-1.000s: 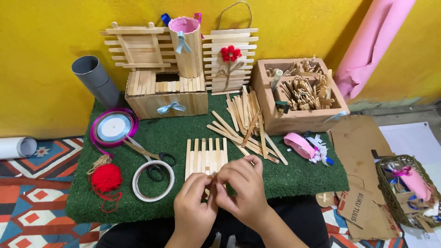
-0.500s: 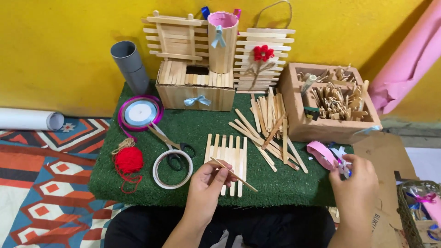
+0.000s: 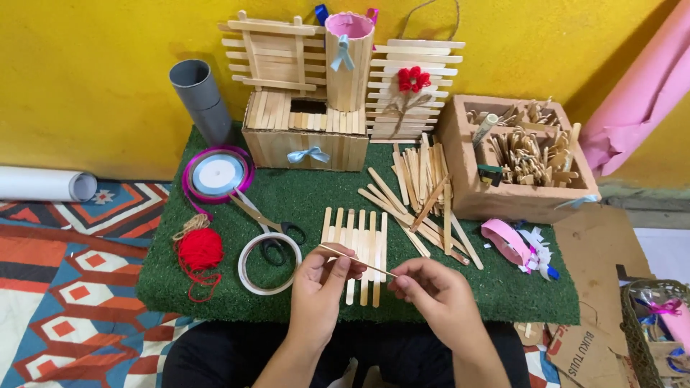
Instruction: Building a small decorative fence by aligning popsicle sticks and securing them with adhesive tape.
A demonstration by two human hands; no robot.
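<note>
My left hand pinches a thin wooden stick near its middle, thumb and fingertips closed on it. My right hand pinches the stick's near end with thumb and forefinger, so it spans between both hands, tilted slightly, hovering just over the row of sticks laid side by side on the green worktop. Holding it at two points keeps it steady and level above that flat panel. Tape roll and scissors lie just left of the panel, red yarn ball farther left, loose stick pile to the right. Half a second ago my right hand was out at the worktop's right edge near the pink piece; now it is back on the stick.
</note>
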